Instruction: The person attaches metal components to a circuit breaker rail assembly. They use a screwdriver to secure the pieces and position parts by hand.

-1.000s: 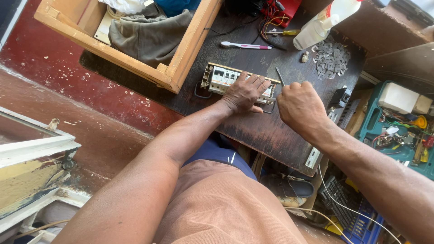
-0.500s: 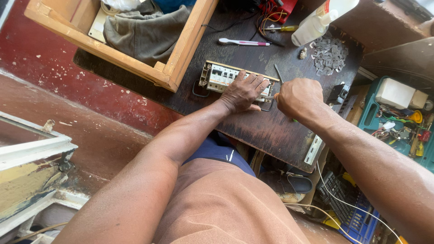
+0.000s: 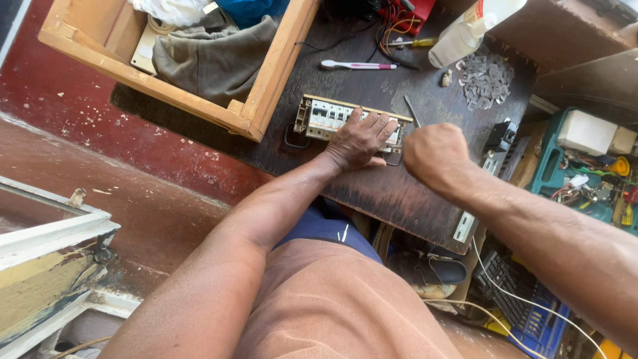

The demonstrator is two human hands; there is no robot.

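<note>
A row of pale electrical breakers on a metal rail [image 3: 321,117] lies on a dark wooden board [image 3: 392,193]. My left hand [image 3: 359,138] rests flat on the right part of that breaker row, fingers spread, pressing it down. My right hand [image 3: 435,153] is closed in a fist beside the row's right end, gripping a thin metal tool [image 3: 412,110] whose shaft sticks up past my knuckles. The tool's tip is hidden behind the fist.
A wooden crate [image 3: 252,110] with grey cloth stands at the upper left. On the board lie a white and pink toothbrush [image 3: 359,65], a clear plastic bottle [image 3: 465,33], a pile of small metal pieces [image 3: 488,80] and a screwdriver [image 3: 415,42]. A teal toolbox [image 3: 585,166] sits right.
My right fist has shifted slightly toward the end of the breaker row. My left hand stays pressed on the breakers. The view has shifted slightly.
</note>
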